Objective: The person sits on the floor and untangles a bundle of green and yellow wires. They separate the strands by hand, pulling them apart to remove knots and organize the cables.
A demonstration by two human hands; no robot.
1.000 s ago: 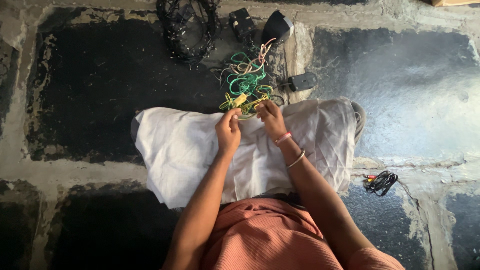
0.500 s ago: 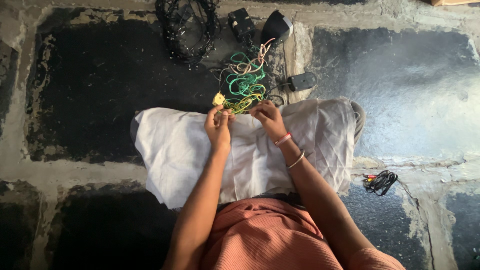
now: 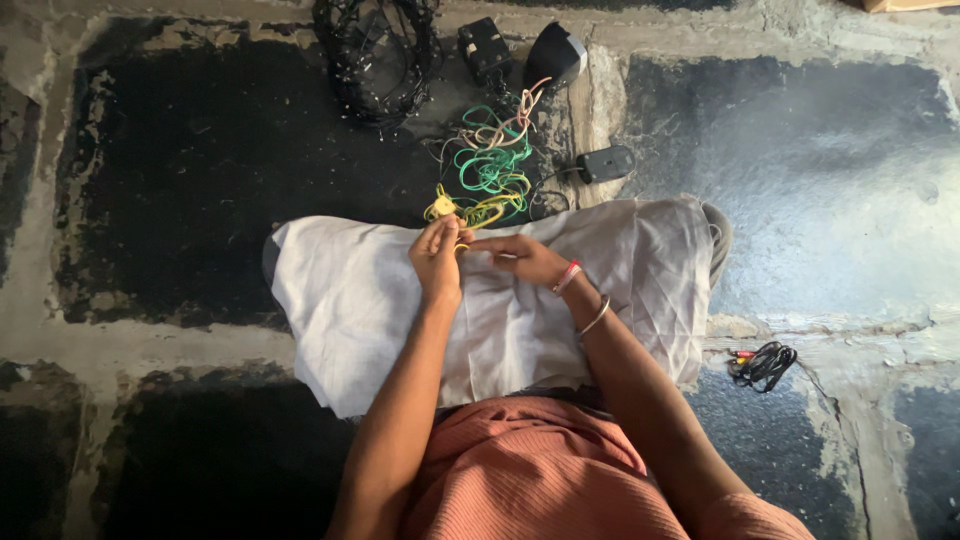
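Note:
A tangle of green, yellow and pale pink wires (image 3: 487, 165) lies on the floor just beyond my lap, which is draped in white cloth (image 3: 350, 300). My left hand (image 3: 438, 256) pinches the yellow end of the tangle, which has a small yellow plug (image 3: 441, 207) on it, at the cloth's far edge. My right hand (image 3: 524, 257) lies beside it, fingers pointing left toward the left hand and touching a yellow strand. Bangles sit on the right wrist.
A heap of black cable (image 3: 375, 55) and two black boxy devices (image 3: 483, 44) (image 3: 554, 55) lie at the far side. A black computer mouse (image 3: 604, 162) sits right of the wires. A small coiled black cable (image 3: 762, 364) with coloured plugs lies at my right.
My left hand shifted left and took up the yellow plug end. My right hand let go of the tangle's edge, dropped toward me and turned its fingers leftward.

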